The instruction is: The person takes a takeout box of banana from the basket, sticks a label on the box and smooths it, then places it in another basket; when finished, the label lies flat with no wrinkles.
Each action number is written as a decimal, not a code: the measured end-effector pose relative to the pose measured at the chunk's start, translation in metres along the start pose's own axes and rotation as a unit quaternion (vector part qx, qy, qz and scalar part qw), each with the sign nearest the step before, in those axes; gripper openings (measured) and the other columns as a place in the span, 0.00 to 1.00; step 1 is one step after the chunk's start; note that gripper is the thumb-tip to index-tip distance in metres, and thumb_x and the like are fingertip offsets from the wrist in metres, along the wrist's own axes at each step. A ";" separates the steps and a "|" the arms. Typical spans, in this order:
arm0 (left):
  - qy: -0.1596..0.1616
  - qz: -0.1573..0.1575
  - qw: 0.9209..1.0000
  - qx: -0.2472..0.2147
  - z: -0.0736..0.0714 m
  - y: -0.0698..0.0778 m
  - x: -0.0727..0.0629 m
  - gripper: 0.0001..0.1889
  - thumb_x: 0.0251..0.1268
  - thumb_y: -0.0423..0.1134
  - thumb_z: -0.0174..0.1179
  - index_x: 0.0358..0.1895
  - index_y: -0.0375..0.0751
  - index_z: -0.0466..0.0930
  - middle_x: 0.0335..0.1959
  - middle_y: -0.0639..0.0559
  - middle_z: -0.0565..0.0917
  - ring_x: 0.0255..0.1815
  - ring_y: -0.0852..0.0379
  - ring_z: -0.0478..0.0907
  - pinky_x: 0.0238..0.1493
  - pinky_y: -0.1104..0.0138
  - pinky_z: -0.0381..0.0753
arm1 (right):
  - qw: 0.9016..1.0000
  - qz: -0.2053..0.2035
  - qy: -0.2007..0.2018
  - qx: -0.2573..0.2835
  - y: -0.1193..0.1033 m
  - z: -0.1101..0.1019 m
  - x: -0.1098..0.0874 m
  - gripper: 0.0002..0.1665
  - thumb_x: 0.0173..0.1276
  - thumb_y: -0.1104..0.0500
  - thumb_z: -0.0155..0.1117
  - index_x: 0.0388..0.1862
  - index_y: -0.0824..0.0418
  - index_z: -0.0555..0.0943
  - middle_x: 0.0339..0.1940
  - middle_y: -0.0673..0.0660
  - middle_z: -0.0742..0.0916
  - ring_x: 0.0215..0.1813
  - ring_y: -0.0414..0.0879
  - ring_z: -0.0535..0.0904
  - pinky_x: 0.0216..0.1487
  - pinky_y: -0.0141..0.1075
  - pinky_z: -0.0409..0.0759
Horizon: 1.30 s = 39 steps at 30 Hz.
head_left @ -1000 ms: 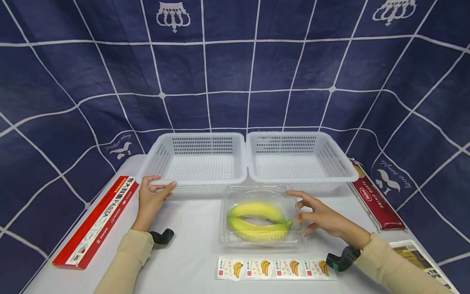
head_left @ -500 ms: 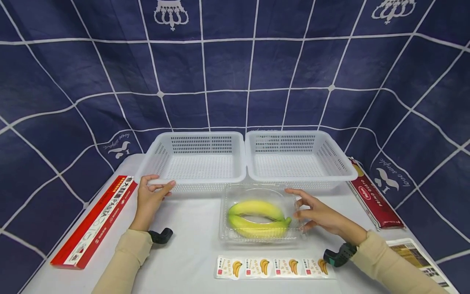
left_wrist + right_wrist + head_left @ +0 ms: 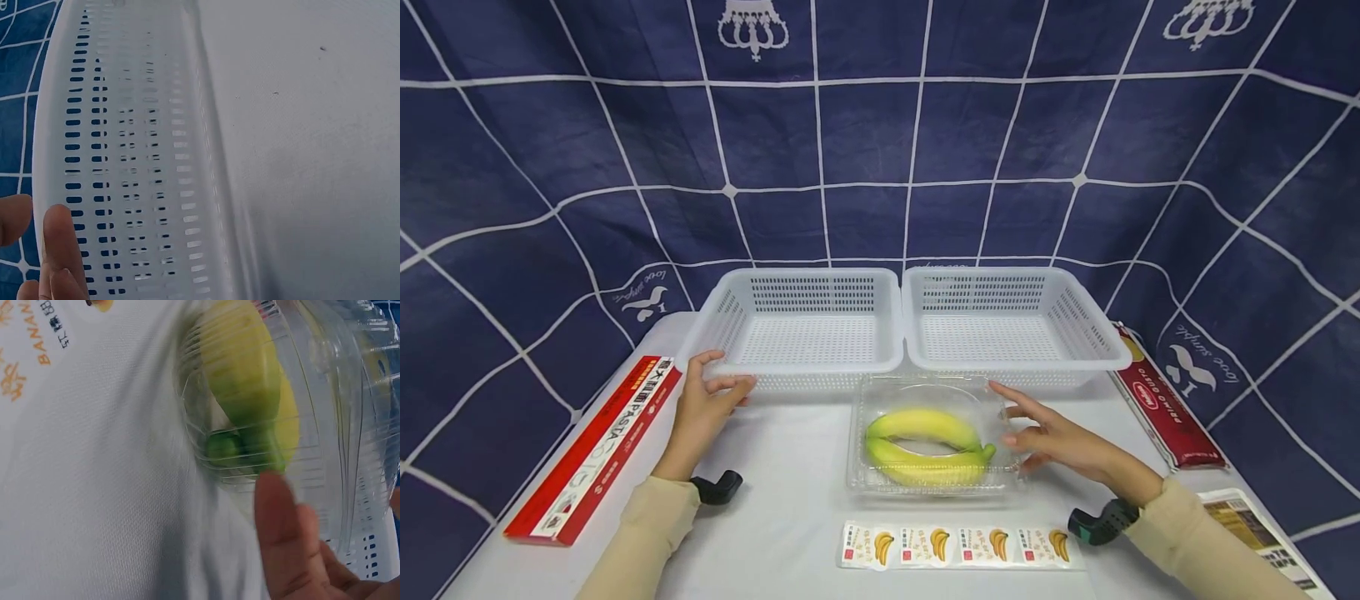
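My left hand [image 3: 703, 408] is at the front rim of the left white basket [image 3: 805, 379], fingers parted. In the left wrist view its thumb [image 3: 62, 240] lies against the slotted outer wall and a finger stands apart past the rim. A clear plastic clamshell box [image 3: 992, 479] sits before the baskets with bananas [image 3: 925, 427] inside, their green stems toward my right hand. My right hand [image 3: 1060, 437] is beside the box's right end, fingers spread and holding nothing. In the right wrist view the thumb [image 3: 275, 519] overlaps the box's ribbed side near the stems.
A strip of banana stickers [image 3: 962, 546] lies in front of the box. The right white basket [image 3: 1093, 358] stands beside the left one. A red pasta box [image 3: 595, 450] lies at left; a red Melitta pack [image 3: 1172, 408] and a printed packet [image 3: 1247, 533] are at right.
My left hand has eased off the basket rim and drawn slightly back and left. My right hand's fingers have moved a little away from the box. Box and baskets stay put.
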State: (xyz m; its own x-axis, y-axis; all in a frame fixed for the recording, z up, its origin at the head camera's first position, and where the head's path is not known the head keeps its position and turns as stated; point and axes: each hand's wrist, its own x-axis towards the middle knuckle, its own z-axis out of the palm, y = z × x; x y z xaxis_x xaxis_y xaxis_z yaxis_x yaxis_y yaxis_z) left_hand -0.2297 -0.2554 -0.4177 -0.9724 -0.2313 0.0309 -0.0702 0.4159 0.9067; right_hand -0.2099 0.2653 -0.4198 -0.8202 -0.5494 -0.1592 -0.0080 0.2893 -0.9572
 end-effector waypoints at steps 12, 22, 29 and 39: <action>-0.134 0.062 0.983 0.107 0.003 0.013 -0.038 0.23 0.75 0.42 0.70 0.63 0.33 0.75 0.41 0.45 0.91 0.37 0.50 0.89 0.39 0.60 0.78 | 0.946 -0.161 0.208 -0.188 -0.012 0.023 -0.015 0.32 0.75 0.69 0.70 0.75 0.68 0.74 0.68 0.72 0.80 0.59 0.55 0.83 0.55 0.34 0.85; -0.348 0.135 0.925 0.075 0.018 0.003 -0.064 0.10 0.73 0.36 0.69 0.51 0.35 0.87 0.34 0.53 0.87 0.30 0.60 0.81 0.32 0.69 0.75 | 0.899 -0.285 0.192 -0.270 -0.033 0.055 -0.030 0.25 0.65 0.76 0.74 0.59 0.59 0.86 0.52 0.51 0.90 0.48 0.40 0.85 0.47 0.34 0.85; -0.456 0.151 0.875 0.057 0.042 -0.003 -0.075 0.09 0.72 0.35 0.70 0.50 0.36 0.89 0.30 0.63 0.80 0.25 0.70 0.70 0.31 0.73 0.70 | 0.943 -0.280 0.057 -0.173 -0.040 0.076 -0.036 0.16 0.73 0.75 0.66 0.55 0.62 0.86 0.45 0.52 0.90 0.42 0.40 0.84 0.43 0.34 0.86; -0.511 0.122 0.849 0.058 0.060 0.004 -0.082 0.09 0.66 0.32 0.73 0.47 0.39 0.89 0.30 0.63 0.85 0.23 0.70 0.70 0.29 0.75 0.70 | 0.959 -0.234 -0.076 -0.141 -0.025 0.105 -0.029 0.13 0.75 0.71 0.67 0.55 0.61 0.86 0.43 0.55 0.89 0.43 0.30 0.81 0.43 0.33 0.87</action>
State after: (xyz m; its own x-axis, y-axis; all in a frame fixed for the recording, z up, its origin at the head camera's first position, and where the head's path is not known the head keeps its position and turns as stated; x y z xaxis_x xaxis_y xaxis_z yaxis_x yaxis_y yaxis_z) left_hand -0.1630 -0.1823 -0.4416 -0.6422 0.7335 -0.2225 0.1983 0.4393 0.8762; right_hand -0.1259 0.1924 -0.4169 -0.5968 -0.7720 0.2189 -0.5270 0.1714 -0.8324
